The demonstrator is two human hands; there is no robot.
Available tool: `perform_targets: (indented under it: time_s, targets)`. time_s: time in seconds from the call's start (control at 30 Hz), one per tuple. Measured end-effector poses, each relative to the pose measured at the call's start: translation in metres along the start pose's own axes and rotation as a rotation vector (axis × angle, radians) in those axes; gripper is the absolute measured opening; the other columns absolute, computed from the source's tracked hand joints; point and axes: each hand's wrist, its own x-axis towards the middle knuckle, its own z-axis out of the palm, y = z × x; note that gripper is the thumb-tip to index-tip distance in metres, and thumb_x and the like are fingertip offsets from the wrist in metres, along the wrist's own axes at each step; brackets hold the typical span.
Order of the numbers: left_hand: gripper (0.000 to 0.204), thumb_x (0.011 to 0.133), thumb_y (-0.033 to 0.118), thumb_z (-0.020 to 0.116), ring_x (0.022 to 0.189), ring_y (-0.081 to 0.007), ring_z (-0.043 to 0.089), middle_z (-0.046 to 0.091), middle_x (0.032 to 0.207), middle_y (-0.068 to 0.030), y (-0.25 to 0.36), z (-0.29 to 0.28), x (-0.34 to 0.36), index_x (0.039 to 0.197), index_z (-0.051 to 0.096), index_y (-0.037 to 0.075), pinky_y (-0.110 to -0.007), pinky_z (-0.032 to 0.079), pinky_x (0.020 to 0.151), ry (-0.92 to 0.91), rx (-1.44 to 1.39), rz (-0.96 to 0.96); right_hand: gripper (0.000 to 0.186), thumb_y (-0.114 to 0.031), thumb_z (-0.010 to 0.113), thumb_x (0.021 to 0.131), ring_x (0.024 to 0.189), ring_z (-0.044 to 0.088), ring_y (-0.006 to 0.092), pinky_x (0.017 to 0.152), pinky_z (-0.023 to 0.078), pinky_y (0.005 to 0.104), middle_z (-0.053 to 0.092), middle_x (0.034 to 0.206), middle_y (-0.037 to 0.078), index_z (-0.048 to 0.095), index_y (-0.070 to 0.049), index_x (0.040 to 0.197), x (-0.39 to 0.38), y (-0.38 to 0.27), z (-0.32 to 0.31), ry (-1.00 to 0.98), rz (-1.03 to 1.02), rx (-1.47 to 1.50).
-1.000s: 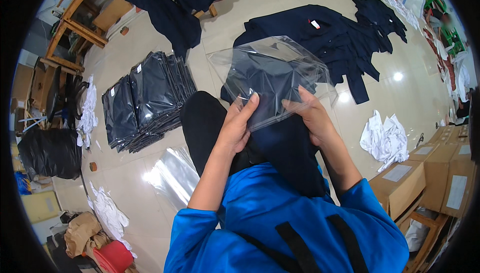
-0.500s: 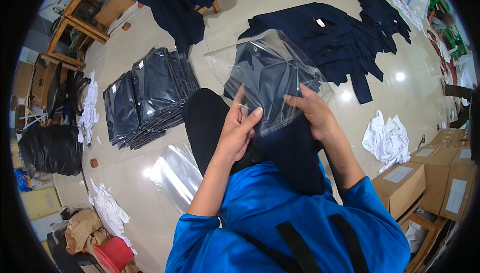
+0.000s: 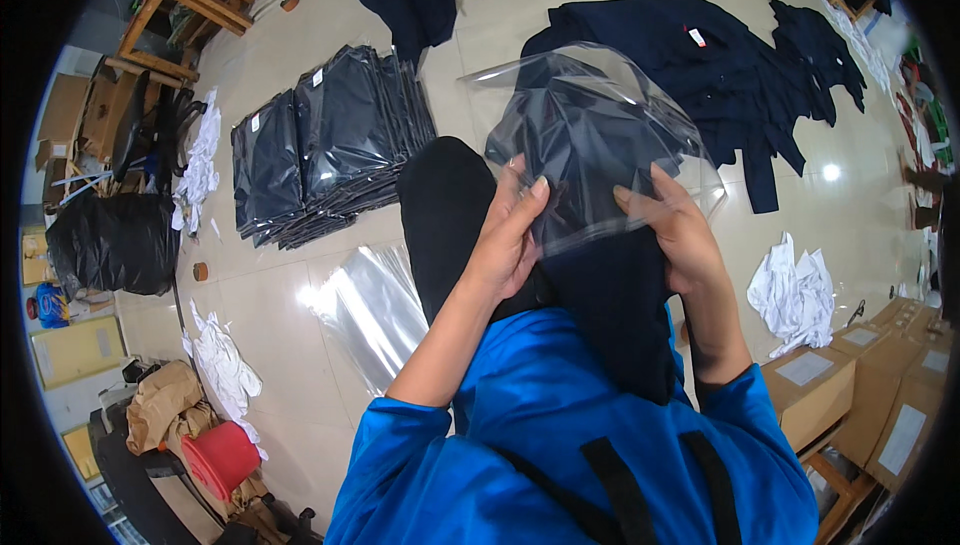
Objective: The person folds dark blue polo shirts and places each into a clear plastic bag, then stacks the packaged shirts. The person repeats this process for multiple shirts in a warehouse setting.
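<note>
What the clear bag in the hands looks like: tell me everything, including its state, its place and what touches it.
The clear bag looks like thin, glossy, see-through plastic film, creased and streaked with bright reflections. Its far part spreads wide and loose, with pointed corners; the near part is narrower. It is held up in front of the body, the left hand at its near left and the right hand at its near right. Dark cloth shows through it; whether inside or behind, I cannot tell.
</note>
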Motion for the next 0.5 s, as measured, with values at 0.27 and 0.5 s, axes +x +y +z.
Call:
perform_targets:
  time_s: [0.27, 0.5]
  targets:
    - [0.090, 0.103, 0.016, 0.073, 0.094, -0.0027, 0.059, 0.065, 0.135, -0.0090, 0.009, -0.018, -0.010, 0.170, 0.015, -0.001, -0.017, 0.049, 0.072, -0.089, 0.264, -0.113, 0.057, -0.022, 0.075, 0.100, 0.127, 0.063, 0.0217, 0.107, 0.049, 0.0346, 0.068, 0.134, 0.011, 0.055, 0.001, 0.149, 0.018, 0.018, -0.022, 0.125, 0.066, 0.016]
    - [0.077, 0.107, 0.030, 0.070, 0.120, -0.0150, 0.068, 0.065, 0.139, -0.0089, -0.015, -0.038, -0.014, 0.165, 0.029, 0.001, -0.030, 0.059, 0.094, -0.063, 0.035, -0.139, 0.060, -0.029, 0.072, 0.100, 0.131, 0.060, 0.0274, 0.111, 0.047, 0.0387, 0.064, 0.138, 0.022, 0.054, 0.006, 0.146, 0.015, 0.025, -0.013, 0.100, -0.229, -0.491]
